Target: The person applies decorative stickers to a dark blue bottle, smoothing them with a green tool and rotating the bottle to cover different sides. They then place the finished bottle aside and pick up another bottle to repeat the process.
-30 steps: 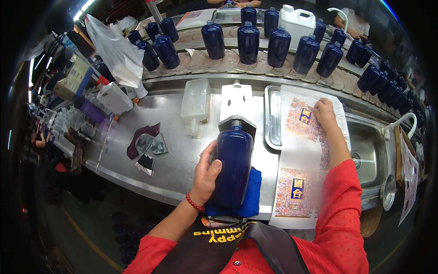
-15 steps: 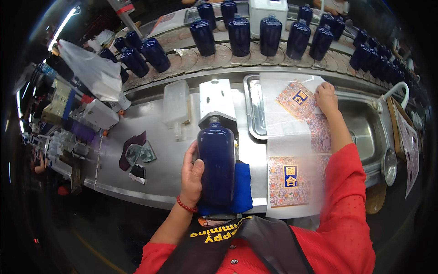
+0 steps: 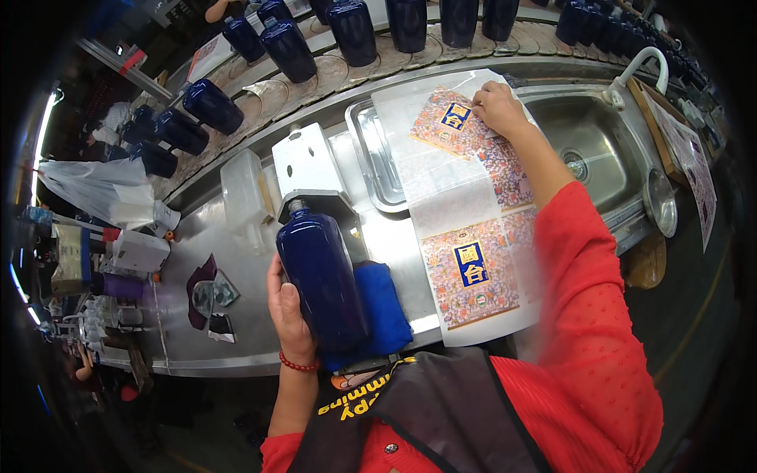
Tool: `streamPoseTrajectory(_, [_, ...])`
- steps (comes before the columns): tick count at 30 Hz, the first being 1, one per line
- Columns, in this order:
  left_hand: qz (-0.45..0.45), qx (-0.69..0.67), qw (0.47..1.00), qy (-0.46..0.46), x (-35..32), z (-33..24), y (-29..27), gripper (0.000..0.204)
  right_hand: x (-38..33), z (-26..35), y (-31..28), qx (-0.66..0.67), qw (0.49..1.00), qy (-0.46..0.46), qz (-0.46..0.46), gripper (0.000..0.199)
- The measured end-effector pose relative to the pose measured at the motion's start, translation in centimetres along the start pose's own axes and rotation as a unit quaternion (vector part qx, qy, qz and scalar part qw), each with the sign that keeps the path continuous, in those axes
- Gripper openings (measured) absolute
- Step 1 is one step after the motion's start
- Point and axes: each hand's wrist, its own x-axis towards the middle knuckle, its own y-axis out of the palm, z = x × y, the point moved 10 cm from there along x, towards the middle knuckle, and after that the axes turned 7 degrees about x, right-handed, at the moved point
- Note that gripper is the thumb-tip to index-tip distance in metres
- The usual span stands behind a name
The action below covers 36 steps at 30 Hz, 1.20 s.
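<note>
My left hand (image 3: 289, 314) grips a dark blue glossy bottle (image 3: 320, 274) lying on its side on a blue cloth pad (image 3: 385, 307), its neck set into a white and grey holder (image 3: 309, 172). My right hand (image 3: 500, 107) rests on a patterned label (image 3: 453, 120) at the far end of a long white backing sheet (image 3: 449, 197); its fingers press on the label's edge. Another patterned label (image 3: 471, 273) with a blue centre lies nearer me on the same sheet.
A conveyor at the back carries several dark blue bottles (image 3: 353, 30). A metal tray (image 3: 378, 162) lies under the sheet, a steel sink (image 3: 593, 147) with a white tap (image 3: 640, 68) is to the right, and a clear plastic box (image 3: 243, 197) and clutter stand left.
The view has shifted, so the bench and bottle sit lower and more to the left. My right hand stays at the far label; my left keeps its hold on the bottle.
</note>
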Motion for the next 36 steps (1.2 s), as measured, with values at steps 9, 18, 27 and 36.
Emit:
streamPoseTrajectory(9, [-0.005, -0.024, 1.000, -0.013, -0.1, 0.0, 0.0, 0.071, 0.5, -0.7, 0.4, 0.008, 0.999, 0.042, 0.005, 0.028])
streamPoseTrajectory(18, [-0.006, -0.057, 0.998, -0.018, -0.2, 0.6, -0.1, 0.069, 2.1, 0.6, 2.4, 0.070, 0.997, -0.006, 0.018, 0.020])
streamPoseTrajectory(27, [0.001, -0.084, 0.996, -0.033, -0.3, 0.6, 0.1, 0.069, 1.9, 0.5, 1.4, 0.080, 0.994, -0.010, -0.079, 0.010])
streamPoseTrajectory(36, [-0.007, -0.040, 0.999, -0.009, -0.4, 0.7, -0.4, 0.066, 0.2, 6.9, -3.8, 0.019, 0.973, -0.158, -0.166, 0.006])
